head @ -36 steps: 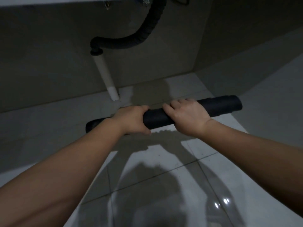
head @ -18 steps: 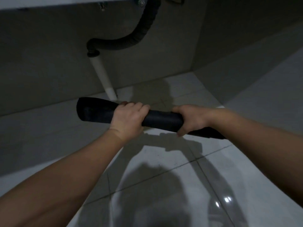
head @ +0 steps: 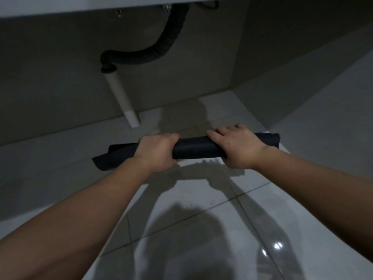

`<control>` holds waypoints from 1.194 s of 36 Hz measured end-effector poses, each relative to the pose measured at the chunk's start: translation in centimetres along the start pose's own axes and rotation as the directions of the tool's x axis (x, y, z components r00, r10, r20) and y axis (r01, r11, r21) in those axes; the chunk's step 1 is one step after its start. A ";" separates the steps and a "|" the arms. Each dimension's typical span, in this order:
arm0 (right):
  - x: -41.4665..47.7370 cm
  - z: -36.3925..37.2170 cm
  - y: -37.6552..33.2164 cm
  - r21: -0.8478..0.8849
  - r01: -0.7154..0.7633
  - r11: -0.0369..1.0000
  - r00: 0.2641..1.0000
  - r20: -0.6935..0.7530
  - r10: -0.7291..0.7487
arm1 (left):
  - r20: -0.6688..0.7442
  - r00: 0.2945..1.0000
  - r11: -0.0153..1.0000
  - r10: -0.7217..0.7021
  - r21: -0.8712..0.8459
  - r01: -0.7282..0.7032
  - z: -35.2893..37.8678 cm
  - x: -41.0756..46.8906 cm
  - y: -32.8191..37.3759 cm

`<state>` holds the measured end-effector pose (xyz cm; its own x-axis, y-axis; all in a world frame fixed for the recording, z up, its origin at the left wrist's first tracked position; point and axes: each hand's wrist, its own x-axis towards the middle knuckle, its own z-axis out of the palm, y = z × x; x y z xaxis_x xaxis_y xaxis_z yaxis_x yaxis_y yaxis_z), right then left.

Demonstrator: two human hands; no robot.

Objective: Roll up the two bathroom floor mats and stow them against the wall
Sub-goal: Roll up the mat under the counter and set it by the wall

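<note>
A dark rolled floor mat (head: 194, 147) lies nearly level across the middle of the head view, just above the pale tiled floor. My left hand (head: 156, 151) grips it left of centre, fingers wrapped over the top. My right hand (head: 236, 146) grips it right of centre. The roll's left end has loosened and a flap (head: 105, 160) hangs out; the right end (head: 272, 139) is frayed open a little. Only one mat is in view.
A grey wall (head: 60, 87) rises behind the mat, with a white drain pipe (head: 123, 100) running down to the floor and a black corrugated hose (head: 153, 53) above it under a sink edge (head: 101, 7). A second wall (head: 312, 67) closes the corner at right.
The mat swung from tilted, left end high, back to nearly level and shifted right. Its left end has come loose into a flap. Both hands kept their grip.
</note>
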<state>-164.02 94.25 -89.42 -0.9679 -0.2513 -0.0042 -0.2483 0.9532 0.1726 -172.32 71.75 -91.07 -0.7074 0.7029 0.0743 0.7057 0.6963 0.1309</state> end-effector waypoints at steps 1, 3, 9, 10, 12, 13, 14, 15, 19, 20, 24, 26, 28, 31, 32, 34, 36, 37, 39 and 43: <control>-0.3 0.0 0.3 0.051 -0.013 0.999 1.000 0.025 0.011 | 0.013 1.000 1.000 -0.001 -0.005 0.001 0.1 0.1 0.0; -1.0 0.2 0.9 0.113 -0.029 0.993 0.998 0.060 0.022 | 0.052 0.999 1.000 0.013 -0.009 -0.013 0.2 0.4 0.2; -4.2 1.1 2.8 0.244 -0.136 0.960 0.970 0.228 0.079 | 0.142 0.987 0.997 0.072 0.008 -0.074 0.8 2.1 1.9; -4.7 1.1 3.2 0.258 -0.168 0.951 0.964 0.247 0.103 | 0.149 0.986 0.997 0.080 0.000 -0.081 0.8 2.4 2.4; -5.8 0.8 4.0 0.278 -0.227 0.933 0.951 0.269 0.151 | 0.157 0.983 0.995 0.098 -0.011 -0.097 0.9 3.1 3.6; -6.3 0.8 4.4 0.287 -0.256 0.923 0.944 0.279 0.175 | 0.166 0.981 0.995 0.103 -0.012 -0.103 0.8 3.6 4.3; -6.8 0.9 4.8 0.296 -0.284 0.912 0.938 0.285 0.200 | 0.178 0.978 0.994 0.108 -0.013 -0.107 0.8 4.1 5.1; -7.3 1.1 5.3 0.306 -0.312 0.900 0.931 0.287 0.225 | 0.189 0.976 0.994 0.113 -0.010 -0.113 0.7 4.8 5.9; -8.5 1.8 7.7 0.355 -0.393 0.848 0.910 0.284 0.302 | 0.211 0.972 0.984 0.104 0.120 -0.132 0.6 8.0 8.9; -8.7 2.1 8.4 0.374 -0.418 0.828 0.900 0.293 0.323 | 0.211 0.974 0.982 0.084 0.149 -0.117 0.8 9.0 9.7; -9.1 4.1 11.9 0.492 -0.517 0.700 0.855 0.333 0.397 | 0.099 0.995 0.984 -0.006 0.176 -0.012 2.3 12.3 12.4; -9.3 5.3 13.9 0.537 -0.559 0.632 0.829 0.348 0.439 | 0.018 1.000 0.988 -0.023 0.155 0.020 3.2 13.5 14.0; -9.3 6.3 15.7 0.573 -0.593 0.566 0.803 0.366 0.470 | 0.000 0.999 0.997 -0.052 0.063 0.052 4.0 14.3 15.7; -9.4 7.7 17.7 0.626 -0.634 0.454 0.766 0.426 0.482 | 0.076 0.986 0.970 -0.147 -0.187 0.158 5.3 15.1 18.3; -9.5 8.3 18.2 0.643 -0.648 0.409 0.751 0.449 0.484 | 0.119 0.977 0.951 -0.177 -0.237 0.201 5.8 15.4 19.1; -9.5 9.5 19.2 0.657 -0.678 0.329 0.716 0.491 0.496 | 0.190 0.959 0.927 -0.209 -0.274 0.256 6.9 16.6 20.3; -9.3 10.8 20.1 0.658 -0.705 0.265 0.683 0.530 0.503 | 0.226 0.945 0.890 -0.237 -0.339 0.304 8.4 18.0 21.3; -9.1 11.5 20.6 0.661 -0.715 0.228 0.667 0.546 0.507 | 0.244 0.938 0.860 -0.247 -0.390 0.328 9.2 18.6 21.9; -8.5 12.8 21.4 0.675 -0.722 0.150 0.642 0.573 0.510 | 0.286 0.925 0.809 -0.249 -0.464 0.361 11.0 19.7 22.7; -7.3 16.0 22.7 0.687 -0.727 0.011 0.597 0.625 0.503 | 0.355 0.922 0.799 -0.151 -0.505 0.326 14.8 21.6 23.1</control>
<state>-163.17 120.40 -101.19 -0.7277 0.4342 -0.5310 0.6739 0.3082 -0.6715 -170.67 105.20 -101.04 -0.7450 0.5946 -0.3024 0.3134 0.7121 0.6283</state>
